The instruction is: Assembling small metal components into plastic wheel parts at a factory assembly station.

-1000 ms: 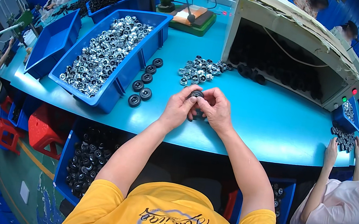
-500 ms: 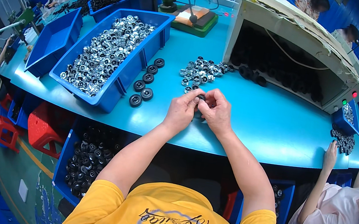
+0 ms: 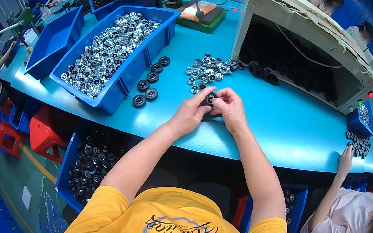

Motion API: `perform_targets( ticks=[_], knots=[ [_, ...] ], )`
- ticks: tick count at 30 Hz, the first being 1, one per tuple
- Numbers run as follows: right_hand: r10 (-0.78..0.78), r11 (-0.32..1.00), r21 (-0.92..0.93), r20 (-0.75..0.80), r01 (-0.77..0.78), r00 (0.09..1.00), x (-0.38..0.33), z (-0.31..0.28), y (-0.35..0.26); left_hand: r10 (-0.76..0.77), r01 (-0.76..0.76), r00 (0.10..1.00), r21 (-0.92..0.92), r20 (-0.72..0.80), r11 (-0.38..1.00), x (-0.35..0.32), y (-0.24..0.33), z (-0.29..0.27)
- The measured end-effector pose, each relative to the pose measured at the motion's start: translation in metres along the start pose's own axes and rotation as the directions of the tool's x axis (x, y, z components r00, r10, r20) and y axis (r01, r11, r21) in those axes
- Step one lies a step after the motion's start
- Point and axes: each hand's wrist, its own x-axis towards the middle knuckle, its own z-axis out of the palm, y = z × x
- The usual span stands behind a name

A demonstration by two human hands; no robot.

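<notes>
Between my two hands, above the front part of the turquoise table, is a small black toy wheel [image 3: 209, 99]. My left hand [image 3: 190, 112] grips it from the left, thumb and fingers closed against its rim. My right hand [image 3: 229, 109] is closed on its right side, fingertips pressed at the hub. A loose pile of silvery wheel hubs [image 3: 207, 71] lies just beyond my hands. To the left, several black wheels [image 3: 152, 77] with tyres stand in a short double row. My fingers hide part of the held wheel.
A blue bin [image 3: 117, 94] full of silvery hubs stands at left, beside another blue bin [image 3: 55, 43]. A box-shaped machine [image 3: 243, 25] holding black tyres [image 3: 262, 73] is at back right. Under the table sits a bin of black wheels [image 3: 94, 165]. A co-worker's hand [image 3: 345, 160] works at right.
The wheel in my hands has turned so its face with the hub shows more. My right fingers have shifted over it. The co-worker's far arm at right has moved outward.
</notes>
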Motion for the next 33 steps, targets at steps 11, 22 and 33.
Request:
perform_targets(
  ticks=[11,22,33],
  knots=[
    [0.056,0.998,0.031,0.023,-0.056,0.998,-0.002,0.003,-0.008,-0.109,0.120,0.992,-0.241,0.060,0.963,0.004,0.001,-0.002],
    [0.068,0.983,0.160,0.131,-0.089,0.989,-0.002,0.000,-0.010,-0.196,0.217,0.976,-0.320,0.095,0.922,0.001,0.004,-0.010],
    [0.070,0.994,0.072,0.082,-0.076,0.994,0.006,-0.010,0.010,0.205,-0.179,0.976,0.261,-0.074,0.949,-0.005,-0.004,0.006]
  ],
)
